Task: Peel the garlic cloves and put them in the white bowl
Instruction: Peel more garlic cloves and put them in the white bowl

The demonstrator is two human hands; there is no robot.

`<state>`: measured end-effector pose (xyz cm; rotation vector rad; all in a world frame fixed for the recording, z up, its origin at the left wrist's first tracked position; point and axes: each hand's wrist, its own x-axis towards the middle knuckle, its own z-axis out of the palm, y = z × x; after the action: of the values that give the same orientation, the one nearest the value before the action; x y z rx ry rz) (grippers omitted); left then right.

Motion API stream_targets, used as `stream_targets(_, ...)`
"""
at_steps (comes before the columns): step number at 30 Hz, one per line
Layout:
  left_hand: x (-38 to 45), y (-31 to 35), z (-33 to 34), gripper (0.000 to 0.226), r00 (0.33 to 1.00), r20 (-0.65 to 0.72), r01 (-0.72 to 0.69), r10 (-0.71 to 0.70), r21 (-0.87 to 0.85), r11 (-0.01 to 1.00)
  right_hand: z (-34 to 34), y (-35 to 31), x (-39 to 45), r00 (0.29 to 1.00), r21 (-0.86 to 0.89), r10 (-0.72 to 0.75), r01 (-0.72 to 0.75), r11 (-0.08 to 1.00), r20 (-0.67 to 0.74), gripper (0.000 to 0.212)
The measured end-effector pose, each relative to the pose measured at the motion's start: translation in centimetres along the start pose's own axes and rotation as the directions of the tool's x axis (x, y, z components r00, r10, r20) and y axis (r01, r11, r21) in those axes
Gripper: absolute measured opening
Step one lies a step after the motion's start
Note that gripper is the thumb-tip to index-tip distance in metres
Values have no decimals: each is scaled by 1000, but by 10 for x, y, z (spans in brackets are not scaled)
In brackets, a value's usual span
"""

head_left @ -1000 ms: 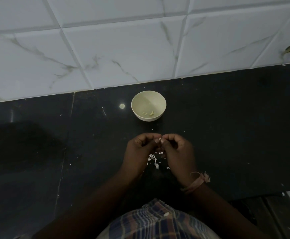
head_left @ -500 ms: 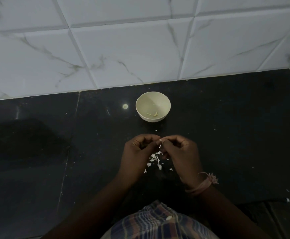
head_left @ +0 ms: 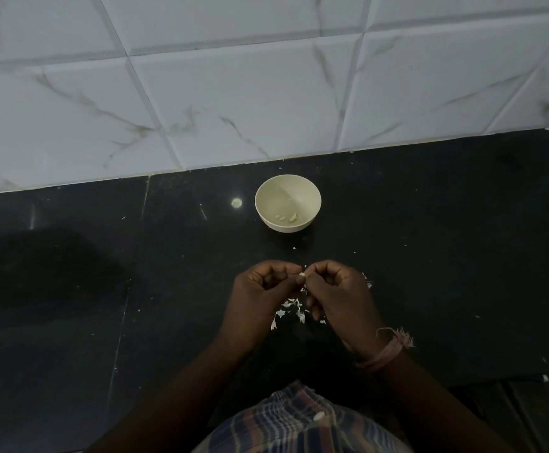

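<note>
At frame centre we are pinching one garlic clove (head_left: 302, 275) between left hand (head_left: 263, 289) and right hand (head_left: 338, 291), below the white bowl (head_left: 312, 204), peel scraps (head_left: 291, 307) littering the dark surface (head_left: 446, 256).

Glossy black stone counter (head_left: 430, 256) (speckled); glazed marble-look wall tiles (head_left: 234, 103).

A black polished stone counter (head_left: 430, 273) fills the view from nine to three o'clock. White marble-veined wall tiles (head_left: 234, 93) rise at twelve o'clock. Light is dim.
</note>
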<state>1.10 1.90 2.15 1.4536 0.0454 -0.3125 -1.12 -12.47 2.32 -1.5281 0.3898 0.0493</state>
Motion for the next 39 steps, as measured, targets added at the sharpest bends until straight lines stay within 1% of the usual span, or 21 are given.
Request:
stream_targets(5,0,-2,-3,12,1000,7,8,-8,16,1000,-1,4,0,999,-16,3,-3,1000,32,10)
stream_targets(11,1,-11,-4,10,1000,-20,2,-1,48,999,3,7,0,1000,-49,-10,10,999,13,10)
stream_targets(15,4,-13,-4,11,998,-55,-2,5,55,998,5,8,3,1000,-35,6,-6,999,-4,9)
stream_targets(18,2,-8,1,16,999,-12,42,-42,24,999,7,12,4,999,-61,-5,3,998,-33,9)
stream_targets(22,1,-9,4,16,991,8,132,-132,-119,984,6,14,6,999,-120,-26,21,993,-41,11)
stream_targets(24,2,-13,5,17,983,7,178,-181,-210,961,7,14,5,999,-104,-13,10,995,-30,9)
stream_targets(27,3,-18,6,23,965,21,252,-261,-351,902,7,15,5,998,-77,20,-24,997,-51,10)
stream_targets(30,4,-20,4,25,941,65,324,-332,-451,832,3,21,9,993,-111,28,-40,993,-113,10)
stream_targets(33,3,-22,3,23,926,76,357,-371,-504,787,1,23,10,992,-131,12,-28,991,-123,5)
stream_targets(34,3,-22,3,20,924,66,355,-376,-510,783,1,23,9,993,-117,10,-23,993,-115,8)
stream_targets(37,5,-24,2,15,925,10,335,-381,-498,800,6,21,6,995,-136,-16,2,991,-102,17)
stream_targets(39,7,-24,1,18,932,-18,312,-363,-475,823,9,22,5,992,-167,-55,35,985,-113,14)
